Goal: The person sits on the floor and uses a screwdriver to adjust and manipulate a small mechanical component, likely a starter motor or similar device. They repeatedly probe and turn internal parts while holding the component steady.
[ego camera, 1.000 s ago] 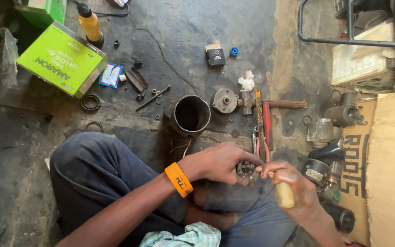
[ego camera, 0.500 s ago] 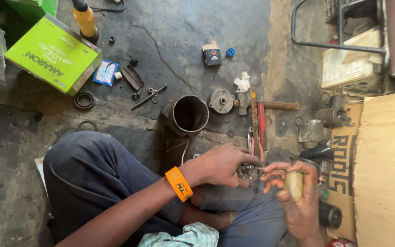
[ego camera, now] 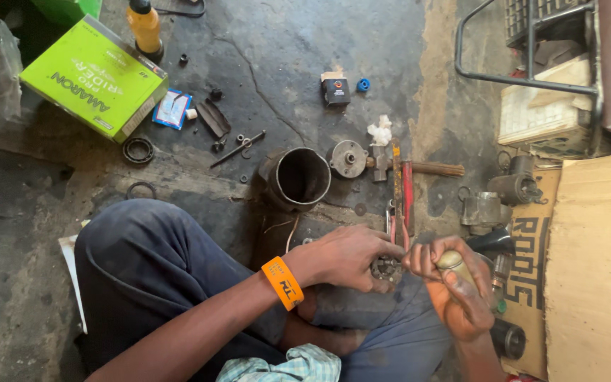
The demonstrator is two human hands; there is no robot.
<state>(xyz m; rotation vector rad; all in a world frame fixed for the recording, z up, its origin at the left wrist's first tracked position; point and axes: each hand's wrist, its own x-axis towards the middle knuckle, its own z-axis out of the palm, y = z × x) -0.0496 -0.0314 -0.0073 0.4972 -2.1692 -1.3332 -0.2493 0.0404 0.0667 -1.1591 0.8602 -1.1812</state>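
While I sit cross-legged on the concrete floor point(ego camera: 305, 64), here is how it stands:

Left hand: my left hand point(ego camera: 344, 256) is closed over a small dark metal part point(ego camera: 385, 269), fingers curled on top of it, pinning it over my lap. Orange wristband point(ego camera: 282, 283) on that wrist.

Right hand: my right hand point(ego camera: 454, 293) is wrapped tight around a rounded yellowish tool handle point(ego camera: 452, 260); the working end points toward the part and is hidden by my fingers, so I cannot tell what kind of tip it has.

Part location: right between both hands, at 6 o'clock in view, touching the left fingertips.

Done, by my read: the unit looks stripped. The open metal cylinder point(ego camera: 297, 178) lies at 12 o'clock of my hands, the round end plate point(ego camera: 348, 158) just beside it at its 3 o'clock, and small bolts and rings are loose on the floor toward 10 o'clock.

Left, by my read: nothing is back together; I am working only the small part, and whether it is coming apart or going together I cannot tell.

Nearby: red-handled pliers point(ego camera: 406, 201) at 12 o'clock, near my fingers. Green box point(ego camera: 93, 78) at 10 o'clock, well apart. Cardboard sheet point(ego camera: 588, 262) at 3 o'clock.
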